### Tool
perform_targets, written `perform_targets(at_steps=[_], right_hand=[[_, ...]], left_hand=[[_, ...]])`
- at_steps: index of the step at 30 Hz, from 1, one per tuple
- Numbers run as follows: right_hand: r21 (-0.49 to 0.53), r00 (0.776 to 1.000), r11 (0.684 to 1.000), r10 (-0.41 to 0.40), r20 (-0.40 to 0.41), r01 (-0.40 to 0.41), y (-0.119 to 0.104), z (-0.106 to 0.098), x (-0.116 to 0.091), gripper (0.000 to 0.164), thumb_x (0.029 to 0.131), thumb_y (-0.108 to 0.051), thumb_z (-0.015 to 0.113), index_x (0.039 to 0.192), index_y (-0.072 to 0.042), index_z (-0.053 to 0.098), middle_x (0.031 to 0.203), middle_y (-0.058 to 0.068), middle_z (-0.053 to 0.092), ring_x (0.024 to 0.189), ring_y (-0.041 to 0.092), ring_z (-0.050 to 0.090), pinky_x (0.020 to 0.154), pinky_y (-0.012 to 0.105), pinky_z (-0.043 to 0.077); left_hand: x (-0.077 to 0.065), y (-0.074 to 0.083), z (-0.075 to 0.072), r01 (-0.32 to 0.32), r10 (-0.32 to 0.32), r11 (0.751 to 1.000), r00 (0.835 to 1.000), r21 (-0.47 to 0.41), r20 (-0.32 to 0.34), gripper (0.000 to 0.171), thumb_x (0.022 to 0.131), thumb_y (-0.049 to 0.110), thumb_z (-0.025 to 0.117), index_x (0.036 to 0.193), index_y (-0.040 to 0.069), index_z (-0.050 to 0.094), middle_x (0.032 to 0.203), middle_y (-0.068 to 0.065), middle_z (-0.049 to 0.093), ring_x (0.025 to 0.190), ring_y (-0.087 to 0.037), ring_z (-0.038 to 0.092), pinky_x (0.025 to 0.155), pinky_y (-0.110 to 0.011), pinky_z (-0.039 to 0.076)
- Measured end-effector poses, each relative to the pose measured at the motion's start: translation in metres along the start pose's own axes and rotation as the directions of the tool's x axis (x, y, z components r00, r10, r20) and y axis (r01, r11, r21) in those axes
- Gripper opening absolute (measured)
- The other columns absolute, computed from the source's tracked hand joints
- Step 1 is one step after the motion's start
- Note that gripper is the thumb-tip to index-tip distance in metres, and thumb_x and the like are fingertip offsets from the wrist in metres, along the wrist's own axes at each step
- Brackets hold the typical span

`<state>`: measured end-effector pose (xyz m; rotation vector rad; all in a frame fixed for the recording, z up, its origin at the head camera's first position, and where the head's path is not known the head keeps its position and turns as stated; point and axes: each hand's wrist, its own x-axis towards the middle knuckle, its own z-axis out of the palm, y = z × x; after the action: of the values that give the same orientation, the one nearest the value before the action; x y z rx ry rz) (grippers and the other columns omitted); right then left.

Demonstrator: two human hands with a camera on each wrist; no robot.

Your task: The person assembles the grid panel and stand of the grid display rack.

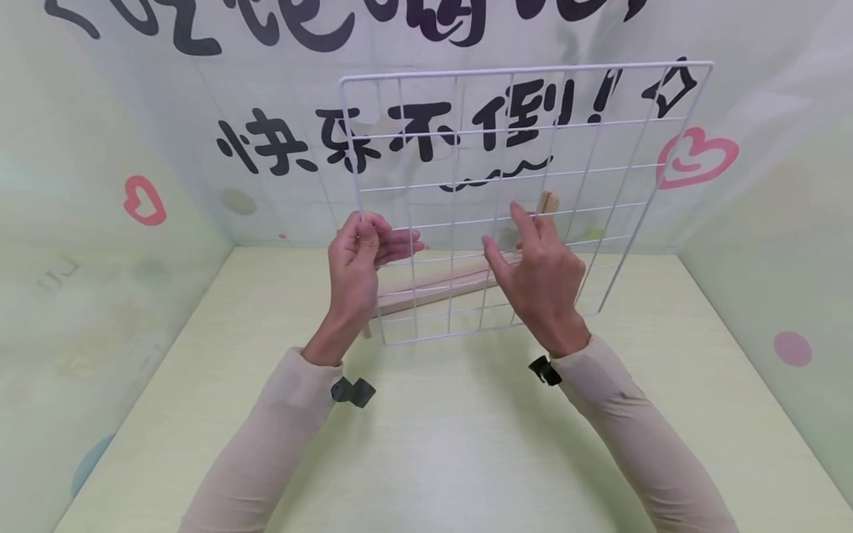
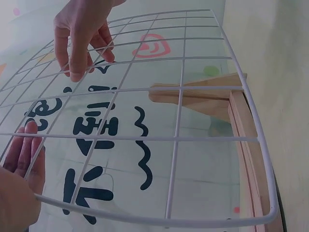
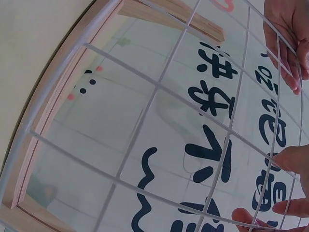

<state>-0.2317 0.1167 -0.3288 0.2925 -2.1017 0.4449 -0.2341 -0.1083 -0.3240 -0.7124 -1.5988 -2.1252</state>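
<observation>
At the left, a pink heart (image 1: 150,201) marks the left wall. Next comes the person's left sleeve (image 1: 256,444), pale, with a dark device (image 1: 353,391) at the cuff, and beyond it the left hand (image 1: 356,259), whose grip grasps the left edge of a white wire grid (image 1: 453,223); other fingers stretch behind the wires. The grid stands tilted above the far half of the pale surface (image 1: 426,444), between the hands. Just behind its lower part is a wooden stand (image 1: 440,286); whether they touch cannot be told. Black lettering (image 1: 424,137) on the far wall shows through the mesh. At the grid's right half is the right hand (image 1: 546,274), thumb and forefinger spread; one cannot tell whether its grip holds a wire. Farther right, a purple dot (image 1: 793,349) marks the right wall.
</observation>
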Motion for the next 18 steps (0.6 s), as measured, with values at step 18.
perform_targets(at_steps=[18], right_hand=[[-0.006, 0.998, 1.000, 0.029, -0.058, -0.029, 0.008, -0.006, 0.007, 0.042, 0.088, -0.034, 0.073, 0.113, -0.001, 0.068, 0.090, 0.020, 0.069, 0.064, 0.027, 0.071, 0.037, 0.037, 0.040]], left_hand=[[-0.002, 0.006, -0.013, -0.044, 0.019, 0.953, 0.996, 0.300, 0.085, 0.038, 0.106, 0.010, 0.038, 0.141, -0.006, 0.040, 0.134, -0.022, 0.057, 0.124, -0.029, 0.056, 0.106, -0.037, 0.045]])
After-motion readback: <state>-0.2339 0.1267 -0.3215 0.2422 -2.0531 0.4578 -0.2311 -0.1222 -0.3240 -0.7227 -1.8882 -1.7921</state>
